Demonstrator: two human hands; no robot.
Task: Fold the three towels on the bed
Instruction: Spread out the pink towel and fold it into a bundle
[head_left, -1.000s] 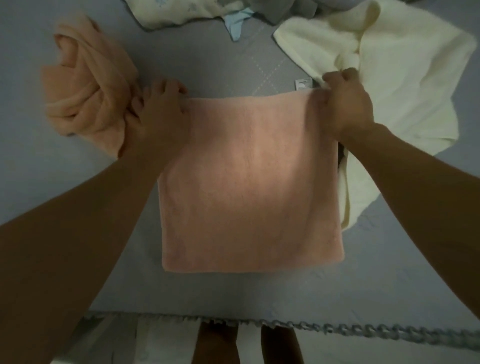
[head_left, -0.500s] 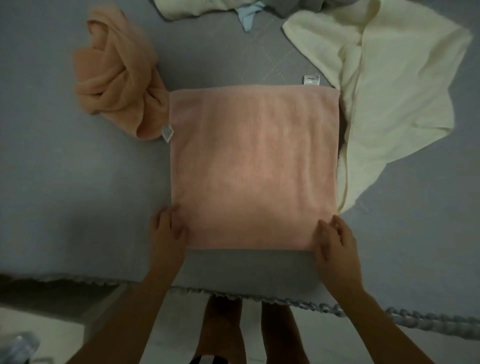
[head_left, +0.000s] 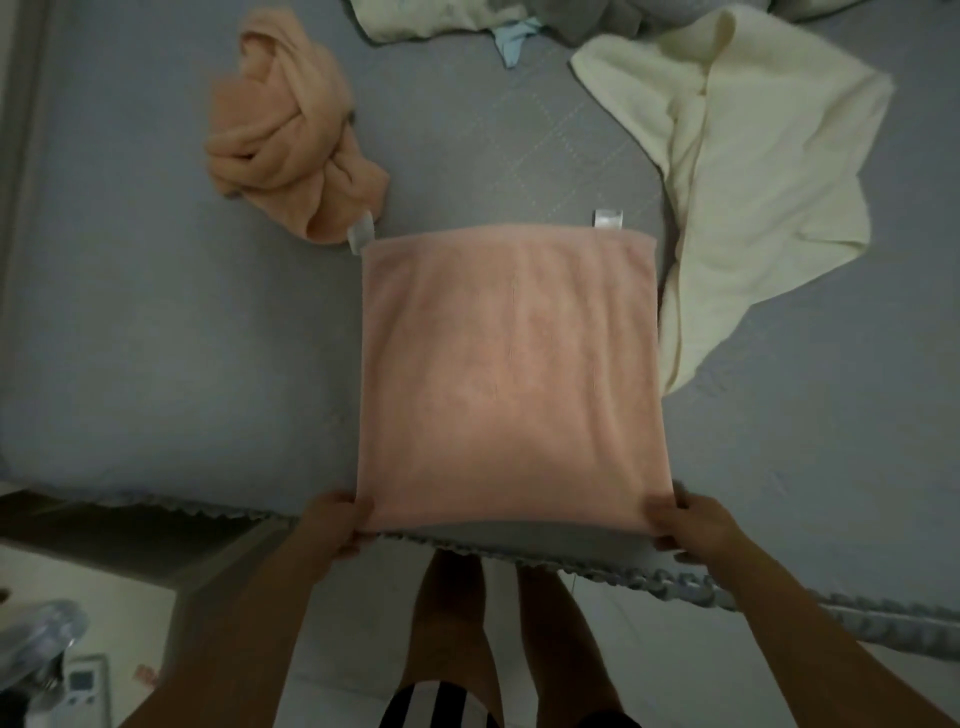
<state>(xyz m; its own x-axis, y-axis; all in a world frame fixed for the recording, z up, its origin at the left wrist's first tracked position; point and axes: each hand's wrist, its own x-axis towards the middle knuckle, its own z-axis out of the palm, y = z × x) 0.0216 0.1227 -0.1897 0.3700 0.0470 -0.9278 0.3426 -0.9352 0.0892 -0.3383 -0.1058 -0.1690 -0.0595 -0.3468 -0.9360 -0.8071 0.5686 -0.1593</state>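
A crumpled orange towel (head_left: 291, 140) lies bunched at the left of the grey bed (head_left: 156, 322), its lower end just beside the far left corner of a pink towel (head_left: 511, 374) spread flat in a near-square at the centre. A person's left hand (head_left: 337, 525) has its grip closed on the pink towel's near left corner, thumb on top and fingers curled beneath, at the bed's trimmed edge (head_left: 675, 582). The rest of the towel stretches away from that grip toward the far side of the bed, where a small white label (head_left: 608, 218) sticks out. The right hand (head_left: 693, 527) pinches the near right corner in the same closed grip. To the right, a cream towel (head_left: 748, 156) sprawls unfolded, one edge touching the pink towel's right side.
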